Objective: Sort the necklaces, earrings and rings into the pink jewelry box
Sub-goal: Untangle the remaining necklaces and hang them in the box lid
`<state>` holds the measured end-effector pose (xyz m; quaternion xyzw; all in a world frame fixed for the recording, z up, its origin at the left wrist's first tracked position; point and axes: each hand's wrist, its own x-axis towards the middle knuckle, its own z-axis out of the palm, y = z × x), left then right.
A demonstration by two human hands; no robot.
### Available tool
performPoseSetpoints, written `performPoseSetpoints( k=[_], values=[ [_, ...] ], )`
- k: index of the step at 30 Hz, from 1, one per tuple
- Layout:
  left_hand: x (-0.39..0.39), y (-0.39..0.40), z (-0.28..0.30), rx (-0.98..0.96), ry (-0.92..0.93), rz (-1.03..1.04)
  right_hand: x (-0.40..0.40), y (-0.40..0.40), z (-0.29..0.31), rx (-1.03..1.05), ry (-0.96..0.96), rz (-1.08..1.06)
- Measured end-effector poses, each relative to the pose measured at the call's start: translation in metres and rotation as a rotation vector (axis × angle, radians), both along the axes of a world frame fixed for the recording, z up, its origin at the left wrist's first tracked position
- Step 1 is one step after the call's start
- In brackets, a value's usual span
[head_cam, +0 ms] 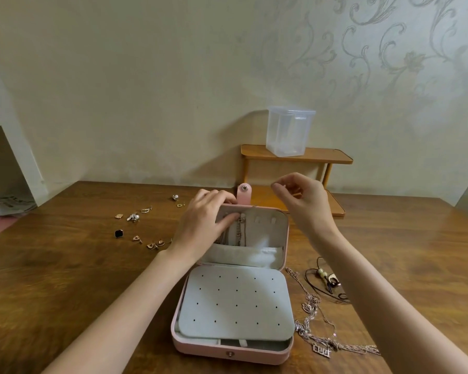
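Observation:
The pink jewelry box (227,354) lies open on the wooden table, with its white perforated panel (235,303) on the base. The lid (270,228) stands upright, and two or three chains (239,229) hang inside it on the left. My left hand (203,220) grips the lid's top left edge, thumb pressed on the lining by the hooks. My right hand (305,201) is raised above the lid's right corner, fingertips pinched on what looks like a fine chain running down to the rim. Silver necklaces (311,314) and a black cord necklace (324,279) lie right of the box.
Several earrings (133,217) and a black square piece (118,233) are scattered on the table left of the box. A clear plastic container (289,130) stands on a small wooden shelf (335,156) against the wall behind. White shelving stands at far left.

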<state>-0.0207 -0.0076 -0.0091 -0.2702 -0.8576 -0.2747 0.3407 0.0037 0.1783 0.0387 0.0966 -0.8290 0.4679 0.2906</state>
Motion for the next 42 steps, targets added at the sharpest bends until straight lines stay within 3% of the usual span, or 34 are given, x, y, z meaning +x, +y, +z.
performPoseSetpoints(
  k=[10, 20, 30, 33, 37, 42],
  values=[
    [0.000, 0.001, 0.001, 0.012, -0.015, -0.008, 0.003, 0.010, 0.001, 0.013, -0.012, 0.019],
    [-0.001, -0.001, 0.001, -0.004, -0.062, -0.012, 0.006, -0.014, -0.012, 0.489, 0.019, 0.110],
    [0.000, 0.000, 0.002, 0.012, -0.091, 0.008, 0.008, -0.017, -0.018, 0.540, -0.012, 0.172],
    [0.000, -0.001, 0.002, 0.006, -0.098, 0.011, 0.009, -0.015, -0.018, 0.531, -0.034, 0.121],
    [-0.001, 0.001, 0.002, 0.012, -0.117, 0.033, 0.013, -0.015, -0.030, 0.697, -0.088, 0.008],
    [0.000, 0.001, 0.001, 0.013, -0.097, 0.051, 0.020, -0.026, -0.048, 0.518, -0.084, -0.201]
  ],
)
